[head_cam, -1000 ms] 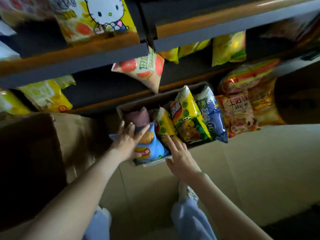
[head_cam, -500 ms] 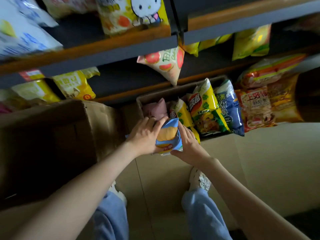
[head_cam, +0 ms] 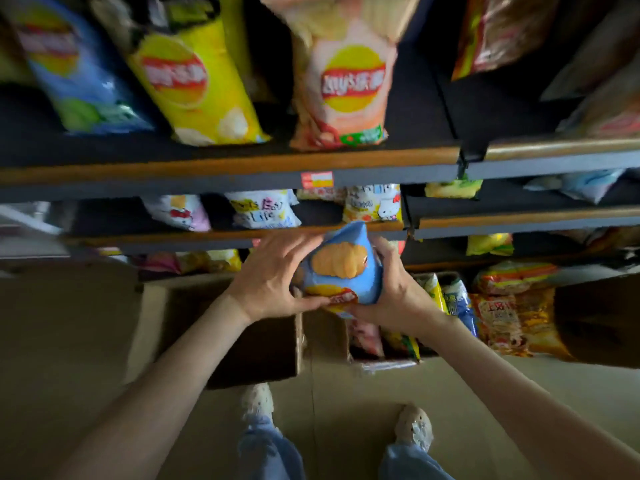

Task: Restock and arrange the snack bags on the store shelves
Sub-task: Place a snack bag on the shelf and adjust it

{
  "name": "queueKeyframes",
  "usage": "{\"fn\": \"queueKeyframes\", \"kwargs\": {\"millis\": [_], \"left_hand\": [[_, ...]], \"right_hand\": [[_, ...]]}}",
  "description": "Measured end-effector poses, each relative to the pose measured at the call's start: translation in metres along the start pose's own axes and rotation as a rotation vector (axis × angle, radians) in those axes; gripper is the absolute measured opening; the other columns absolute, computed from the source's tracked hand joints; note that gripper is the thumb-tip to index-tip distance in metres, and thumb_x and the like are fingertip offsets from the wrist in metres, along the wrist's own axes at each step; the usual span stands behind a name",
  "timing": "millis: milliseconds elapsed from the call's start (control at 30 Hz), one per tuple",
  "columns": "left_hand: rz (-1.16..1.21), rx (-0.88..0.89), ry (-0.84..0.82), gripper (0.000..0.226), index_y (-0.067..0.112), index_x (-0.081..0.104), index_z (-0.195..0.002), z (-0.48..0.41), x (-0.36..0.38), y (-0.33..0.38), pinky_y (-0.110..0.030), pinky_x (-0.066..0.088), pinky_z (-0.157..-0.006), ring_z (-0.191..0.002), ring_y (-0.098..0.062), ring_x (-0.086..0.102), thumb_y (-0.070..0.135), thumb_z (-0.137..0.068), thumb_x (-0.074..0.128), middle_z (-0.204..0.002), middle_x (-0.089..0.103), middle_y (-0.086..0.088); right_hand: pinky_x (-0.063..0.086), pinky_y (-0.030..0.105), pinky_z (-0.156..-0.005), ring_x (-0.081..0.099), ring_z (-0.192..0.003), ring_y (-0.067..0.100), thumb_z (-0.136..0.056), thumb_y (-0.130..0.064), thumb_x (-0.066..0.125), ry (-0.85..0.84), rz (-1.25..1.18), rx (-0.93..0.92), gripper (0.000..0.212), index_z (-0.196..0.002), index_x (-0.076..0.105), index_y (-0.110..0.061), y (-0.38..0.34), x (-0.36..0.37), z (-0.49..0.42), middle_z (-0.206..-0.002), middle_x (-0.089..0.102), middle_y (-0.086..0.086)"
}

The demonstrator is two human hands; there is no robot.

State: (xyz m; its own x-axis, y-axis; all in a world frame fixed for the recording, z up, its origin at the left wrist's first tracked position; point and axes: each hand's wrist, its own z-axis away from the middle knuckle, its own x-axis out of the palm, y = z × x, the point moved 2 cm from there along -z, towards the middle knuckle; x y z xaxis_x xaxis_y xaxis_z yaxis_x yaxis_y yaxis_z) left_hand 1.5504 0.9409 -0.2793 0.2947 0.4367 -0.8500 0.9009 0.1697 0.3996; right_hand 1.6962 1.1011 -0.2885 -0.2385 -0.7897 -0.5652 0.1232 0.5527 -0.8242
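A small blue chip bag point(head_cam: 341, 268) with a picture of stacked chips is held in the air in front of the shelves. My left hand point(head_cam: 273, 275) grips its left side and my right hand point(head_cam: 388, 289) wraps its right side and bottom. Below them stands an open cardboard box point(head_cam: 325, 336) with several snack bags in it. On the top shelf point(head_cam: 228, 164) stand large blue, yellow point(head_cam: 194, 81) and orange point(head_cam: 346, 81) chip bags. The middle shelf point(head_cam: 221, 233) holds small cartoon-print bags.
A larger open cardboard box point(head_cam: 152, 306) stands on the floor at the left. Orange and red bags point(head_cam: 509, 320) lie at the lower right. A second shelf bay point(head_cam: 554, 150) sits to the right. My feet point(head_cam: 258, 401) stand on the tan floor.
Both hands lifted the blue bag up out of the box to middle-shelf height. My view tilted upward, so the top shelf with large chip bags came into sight.
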Motion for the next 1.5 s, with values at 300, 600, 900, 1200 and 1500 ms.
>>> {"fn": "queueKeyframes", "kwargs": {"millis": [300, 600, 900, 1200, 1500], "left_hand": [[0.249, -0.423, 0.444, 0.071, 0.04, 0.019, -0.142, 0.086, -0.174, -0.042, -0.029, 0.039, -0.104, -0.132, -0.014, 0.037, 0.054, -0.084, 0.056, -0.142, 0.036, 0.009], [0.097, -0.46, 0.41, 0.041, 0.021, 0.042, -0.125, 0.129, -0.272, -0.119, 0.002, 0.027, -0.088, -0.111, 0.008, 0.037, 0.038, -0.091, 0.056, -0.117, 0.045, 0.013], [0.165, -0.576, 0.219, 0.079, 0.02, 0.008, -0.152, 0.092, -0.259, -0.239, -0.033, 0.029, -0.11, -0.14, -0.021, 0.025, 0.039, -0.093, 0.057, -0.152, 0.029, -0.006], [0.256, -0.705, 0.18, 0.073, 0.019, 0.0, -0.153, 0.048, -0.225, -0.259, -0.026, 0.037, -0.088, -0.127, -0.027, 0.045, 0.031, -0.099, 0.048, -0.147, 0.037, -0.013], [0.107, -0.494, 0.619, 0.053, 0.002, 0.029, -0.139, 0.061, -0.094, -0.123, -0.039, 0.032, -0.112, -0.136, -0.028, 0.033, 0.016, -0.093, 0.052, -0.143, 0.034, -0.017]], "right_hand": [[0.044, 0.011, -0.089, 0.051, -0.113, -0.011, -0.064, -0.01, 0.085, 0.061, -0.257, -0.225, 0.099, -0.132, 0.012, -0.01, -0.171, 0.054, -0.084, -0.12, 0.042, -0.042], [0.045, 0.011, -0.084, 0.058, -0.102, -0.007, -0.069, -0.011, 0.084, -0.051, -0.177, -0.267, 0.048, -0.11, 0.06, -0.008, -0.273, 0.138, -0.192, -0.108, 0.064, -0.005], [0.049, 0.013, -0.084, 0.054, -0.111, -0.002, -0.071, -0.004, 0.081, 0.063, -0.251, -0.047, 0.084, -0.128, 0.023, -0.021, -0.246, 0.189, -0.281, -0.116, 0.05, -0.013], [0.042, 0.033, -0.106, 0.039, -0.134, 0.013, -0.086, -0.006, 0.068, 0.168, -0.282, 0.005, 0.094, -0.15, 0.001, -0.02, -0.226, 0.187, -0.303, -0.15, 0.033, 0.003], [0.038, 0.027, -0.103, 0.043, -0.126, 0.024, -0.091, -0.008, 0.056, 0.249, 0.126, -0.268, 0.059, -0.141, 0.025, -0.016, -0.148, 0.151, -0.175, -0.139, 0.039, 0.006]]}}
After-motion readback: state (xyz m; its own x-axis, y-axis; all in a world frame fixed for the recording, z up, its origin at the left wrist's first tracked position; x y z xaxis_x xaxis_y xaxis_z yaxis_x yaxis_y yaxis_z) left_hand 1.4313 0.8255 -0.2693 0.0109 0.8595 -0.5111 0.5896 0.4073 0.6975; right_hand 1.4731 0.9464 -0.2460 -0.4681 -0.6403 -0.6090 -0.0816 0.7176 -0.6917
